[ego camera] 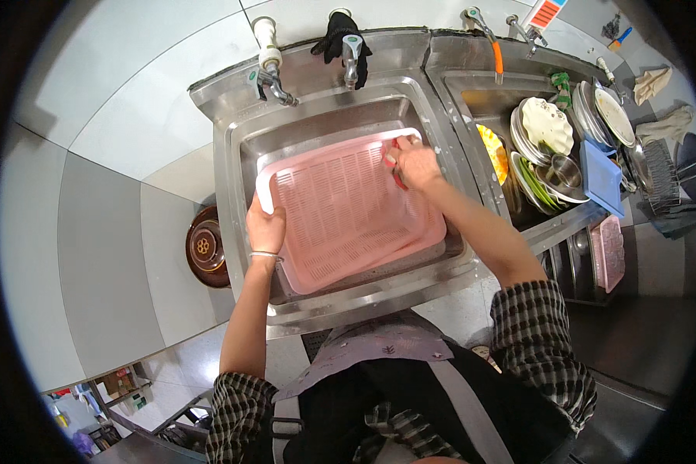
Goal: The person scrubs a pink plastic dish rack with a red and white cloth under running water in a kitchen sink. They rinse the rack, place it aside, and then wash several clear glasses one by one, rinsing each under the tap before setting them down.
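A pink plastic slotted basket lies tilted inside the left basin of a stainless steel sink. My left hand grips its left rim, the thumb over the edge. In my right hand is a red cloth or scrubber, pressed at the basket's upper right corner; its exact kind is hard to tell. Pink plastic also shows beneath the basket's lower right side. A silver bracelet circles my left wrist.
Metal faucets project over the basin's back edge, one with a black glove behind it. Stacked plates, bowls and a blue tray crowd the right basin. A brown round pot or lid stands left of the sink.
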The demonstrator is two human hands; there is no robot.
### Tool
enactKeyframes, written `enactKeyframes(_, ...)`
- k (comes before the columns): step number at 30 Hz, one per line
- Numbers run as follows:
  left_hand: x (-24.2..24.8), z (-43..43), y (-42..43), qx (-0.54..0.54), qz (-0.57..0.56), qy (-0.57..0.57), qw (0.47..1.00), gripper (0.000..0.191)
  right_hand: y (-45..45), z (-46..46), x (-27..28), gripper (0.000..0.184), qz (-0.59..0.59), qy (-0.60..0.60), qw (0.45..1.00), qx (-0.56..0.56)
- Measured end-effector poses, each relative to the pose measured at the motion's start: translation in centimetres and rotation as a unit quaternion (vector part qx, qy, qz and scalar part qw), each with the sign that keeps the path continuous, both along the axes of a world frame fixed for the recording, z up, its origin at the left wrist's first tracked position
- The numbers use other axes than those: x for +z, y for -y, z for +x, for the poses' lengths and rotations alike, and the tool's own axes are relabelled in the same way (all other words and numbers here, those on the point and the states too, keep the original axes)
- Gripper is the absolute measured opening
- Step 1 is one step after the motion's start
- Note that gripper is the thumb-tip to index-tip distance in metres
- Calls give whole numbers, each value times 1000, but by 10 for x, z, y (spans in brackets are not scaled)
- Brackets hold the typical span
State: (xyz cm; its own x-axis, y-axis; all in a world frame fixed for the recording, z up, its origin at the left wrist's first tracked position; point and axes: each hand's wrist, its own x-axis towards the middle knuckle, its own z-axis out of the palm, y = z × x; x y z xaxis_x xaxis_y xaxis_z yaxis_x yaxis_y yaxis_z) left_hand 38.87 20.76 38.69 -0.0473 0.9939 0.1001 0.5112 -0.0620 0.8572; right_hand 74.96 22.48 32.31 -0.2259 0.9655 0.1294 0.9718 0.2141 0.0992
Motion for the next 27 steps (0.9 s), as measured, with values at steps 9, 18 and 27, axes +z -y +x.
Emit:
enactKeyframes(9, -1, 13, 22, 9, 47, 21, 999, 46, 120, -1, -116, 33, -144, -29, 989, 9)
enactKeyframes(18, 101, 12, 39, -196, 330, -143, 912, 62, 143, 20, -10, 34, -219, -420, 864, -171)
enactKeyframes(27, 17, -106, 46, -340, 435, -364, 750, 61, 203, 30, 27, 22, -271, -572, 749, -196)
